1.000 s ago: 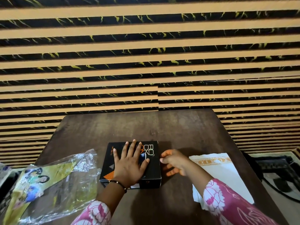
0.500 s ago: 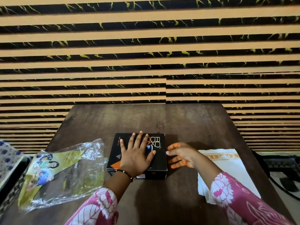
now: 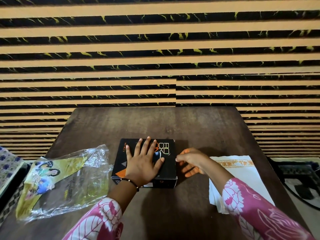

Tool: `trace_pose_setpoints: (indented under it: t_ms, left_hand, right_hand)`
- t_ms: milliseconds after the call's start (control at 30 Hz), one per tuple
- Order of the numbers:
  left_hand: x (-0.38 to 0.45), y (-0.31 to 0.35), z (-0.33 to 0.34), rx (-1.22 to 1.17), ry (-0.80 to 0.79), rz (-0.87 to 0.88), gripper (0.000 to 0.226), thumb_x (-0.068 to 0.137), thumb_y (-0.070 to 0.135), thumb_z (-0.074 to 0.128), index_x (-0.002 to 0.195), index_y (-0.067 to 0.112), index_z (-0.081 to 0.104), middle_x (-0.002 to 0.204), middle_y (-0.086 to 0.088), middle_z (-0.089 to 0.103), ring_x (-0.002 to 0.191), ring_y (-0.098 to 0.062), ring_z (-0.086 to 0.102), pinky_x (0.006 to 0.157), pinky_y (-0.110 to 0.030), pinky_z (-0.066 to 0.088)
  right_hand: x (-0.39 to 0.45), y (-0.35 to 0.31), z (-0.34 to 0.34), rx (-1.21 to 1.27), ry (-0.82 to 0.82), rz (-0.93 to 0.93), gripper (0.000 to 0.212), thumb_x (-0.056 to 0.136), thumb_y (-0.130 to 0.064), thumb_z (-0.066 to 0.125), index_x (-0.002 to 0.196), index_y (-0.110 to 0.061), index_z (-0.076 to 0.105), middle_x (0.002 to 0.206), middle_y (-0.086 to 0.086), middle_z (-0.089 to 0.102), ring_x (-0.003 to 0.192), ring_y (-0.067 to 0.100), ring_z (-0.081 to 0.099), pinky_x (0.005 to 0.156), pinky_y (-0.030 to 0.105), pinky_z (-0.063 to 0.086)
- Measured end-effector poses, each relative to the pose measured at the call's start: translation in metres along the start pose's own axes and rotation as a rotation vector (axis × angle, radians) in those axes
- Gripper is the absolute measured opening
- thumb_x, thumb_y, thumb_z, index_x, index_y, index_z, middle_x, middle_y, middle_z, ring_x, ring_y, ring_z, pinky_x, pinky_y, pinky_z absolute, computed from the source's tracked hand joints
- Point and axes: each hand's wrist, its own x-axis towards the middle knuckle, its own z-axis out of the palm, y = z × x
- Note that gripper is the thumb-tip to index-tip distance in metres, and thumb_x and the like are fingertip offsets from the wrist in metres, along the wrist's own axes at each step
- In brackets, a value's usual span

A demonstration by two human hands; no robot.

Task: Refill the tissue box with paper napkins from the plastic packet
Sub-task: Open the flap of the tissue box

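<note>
Where the view begins, closest to us, we see two forearms in pink-and-white floral sleeves (image 3: 256, 205) reaching forward over a dark brown table (image 3: 190, 125). On the left wrist sits a thin dark bracelet (image 3: 131, 182).

Just past the sleeves, the left hand (image 3: 143, 163) lies palm-down on top of the black tissue box (image 3: 166, 170), fingers spread wide and flat on the lid, holding nothing but pressing on it. The box sits closed near the middle of the table, with orange triangles and light lettering on its top.

The right hand (image 3: 192, 161) is just beside the box's right edge, fingers loosely curled, the tips at or very near the lid's rim; we cannot tell whether they pinch anything.

Under and behind the right forearm a stack of white paper napkins (image 3: 242, 172) with an orange patterned border lies flat on the table, apart from the box.

To the left of the box, the clear plastic packet (image 3: 69, 179) lies crumpled on the table, its printed yellow-green panel showing figures; it looks flattened.

Beyond the table stands a wall (image 3: 155, 58) of tan and black marbled horizontal stripes.
</note>
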Motion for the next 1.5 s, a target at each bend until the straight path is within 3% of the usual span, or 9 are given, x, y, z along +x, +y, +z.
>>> trace_pose_setpoints:
  t_ms: [167,300,400,467,700,900,1133,1267,1500]
  left_hand:
    - [0.0,0.0,0.001,-0.003,0.026,-0.004,0.074,0.081,0.069,0.009,0.146,0.034,0.007,0.159,0.007,0.005,0.146,-0.019,0.0,0.112,-0.059,-0.006]
    - [0.0,0.0,0.003,-0.013,0.05,-0.007,0.074,0.081,0.068,0.01,0.146,0.034,0.011,0.159,0.007,0.009,0.146,-0.019,0.003,0.112,-0.06,-0.004]
    - [0.0,0.0,0.002,-0.016,0.05,0.001,0.074,0.081,0.068,0.01,0.147,0.033,0.011,0.159,0.006,0.009,0.146,-0.02,0.003,0.112,-0.06,-0.005]
    - [0.0,0.0,0.001,-0.018,0.048,0.002,0.074,0.081,0.068,0.01,0.147,0.033,0.011,0.159,0.005,0.008,0.146,-0.02,0.003,0.111,-0.06,-0.006]
    - [-0.001,0.001,0.0,-0.032,0.049,-0.006,0.074,0.081,0.068,0.011,0.146,0.033,0.013,0.158,0.006,0.009,0.146,-0.019,0.003,0.112,-0.059,-0.005]
    - [0.001,0.001,0.002,-0.051,0.065,-0.031,0.07,0.083,0.068,0.016,0.145,0.034,0.013,0.158,0.008,0.01,0.146,-0.018,0.003,0.113,-0.058,-0.006]
    - [0.004,0.003,-0.003,-0.078,0.044,-0.009,0.076,0.08,0.071,0.015,0.145,0.032,0.019,0.158,0.004,0.013,0.146,-0.023,0.002,0.113,-0.058,-0.005]
    - [-0.006,0.005,-0.01,-0.039,-0.108,0.182,0.094,0.067,0.087,0.017,0.146,0.037,0.007,0.159,-0.002,0.002,0.145,-0.03,-0.01,0.111,-0.057,-0.015]
    - [-0.011,0.01,0.0,0.096,-0.102,0.271,0.098,0.065,0.086,0.033,0.144,0.04,-0.004,0.159,-0.005,-0.005,0.143,-0.037,-0.012,0.111,-0.063,-0.009]
  right_hand:
    - [-0.001,-0.004,-0.012,-0.429,0.259,-0.094,0.011,0.079,-0.011,0.058,0.078,-0.016,0.048,0.087,0.009,0.059,0.074,0.023,0.057,0.06,0.031,0.049]
    - [-0.005,0.018,-0.021,-0.886,0.512,-0.313,0.043,0.078,-0.009,0.06,0.118,-0.019,0.048,0.128,0.005,0.047,0.116,0.028,0.046,0.09,0.036,0.045]
    - [-0.009,0.03,-0.01,-1.195,0.498,-0.572,0.051,0.078,-0.002,0.053,0.127,-0.016,0.048,0.132,0.002,0.044,0.124,0.024,0.039,0.097,0.034,0.039]
    - [-0.009,0.035,-0.003,-1.335,0.385,-0.542,0.046,0.079,0.002,0.048,0.123,-0.011,0.054,0.127,0.007,0.052,0.122,0.026,0.043,0.099,0.033,0.036]
    - [-0.008,0.051,0.007,-0.633,0.155,-0.458,0.047,0.088,0.001,0.045,0.127,-0.023,0.055,0.131,-0.001,0.059,0.121,0.016,0.055,0.096,0.023,0.045]
    - [-0.043,0.081,0.003,-0.449,0.19,-0.332,0.032,0.091,-0.005,0.049,0.098,-0.025,0.072,0.105,-0.006,0.071,0.097,0.007,0.063,0.094,0.025,0.049]
    - [-0.048,0.084,0.05,-0.307,-0.087,-0.328,0.052,0.093,-0.002,0.044,0.132,-0.037,0.047,0.129,-0.02,0.051,0.116,-0.002,0.051,0.085,0.007,0.038]
    - [-0.038,0.082,0.061,-0.158,-0.125,-0.318,0.05,0.093,0.003,0.038,0.123,-0.035,0.052,0.128,-0.012,0.054,0.12,0.009,0.052,0.086,0.012,0.04]
    - [-0.035,0.079,0.033,0.083,0.054,-0.158,0.028,0.092,-0.003,0.045,0.084,-0.021,0.064,0.088,0.0,0.073,0.055,0.01,0.062,0.047,0.019,0.043]
